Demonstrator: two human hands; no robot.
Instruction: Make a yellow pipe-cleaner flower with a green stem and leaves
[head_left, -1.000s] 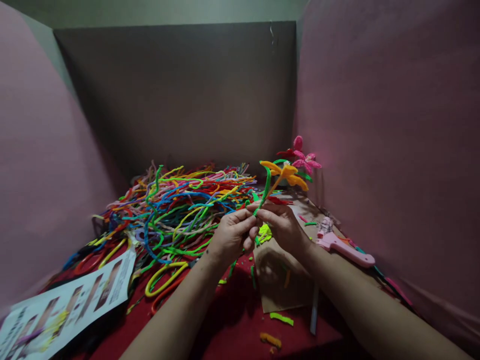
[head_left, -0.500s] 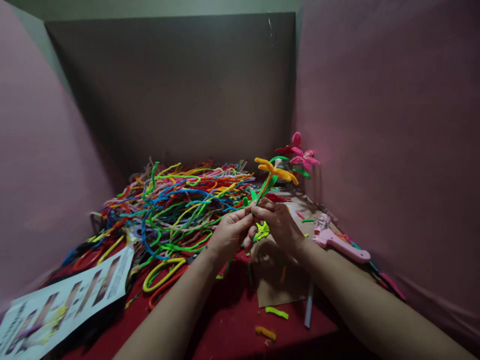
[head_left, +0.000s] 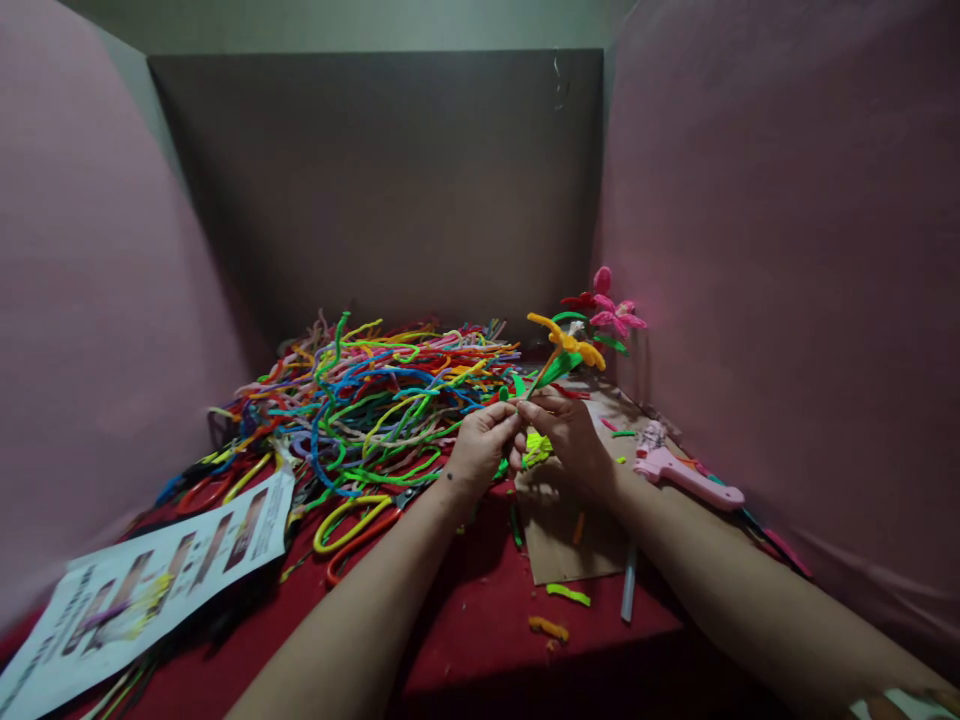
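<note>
A pipe-cleaner flower [head_left: 576, 347] with orange-yellow petals and green leaves rises above my two hands, tilted to the right. My left hand [head_left: 486, 440] pinches the low end of its green stem between thumb and fingers. Right beside it, my right hand [head_left: 566, 430] is closed on the same stem, fingertips nearly touching those of the left. The fingers hide the stem's lower end. Below the hands, a yellow-green bundle of pipe cleaner [head_left: 537, 450] lies on a piece of cardboard [head_left: 574, 548].
A large heap of coloured pipe cleaners [head_left: 390, 400] fills the back left. Scissors [head_left: 356, 525] and a printed sheet [head_left: 172, 590] lie at left. To the right are a pink glue gun [head_left: 690, 480], a clear glue stick [head_left: 628, 590] and pink pipe-cleaner flowers [head_left: 619, 315]. Pink panels flank the red cloth [head_left: 465, 640].
The whole view has shifted, so things sit further right in the picture. The flower has turned, with its green leaf now showing broadly under the petals. Both hands keep their hold.
</note>
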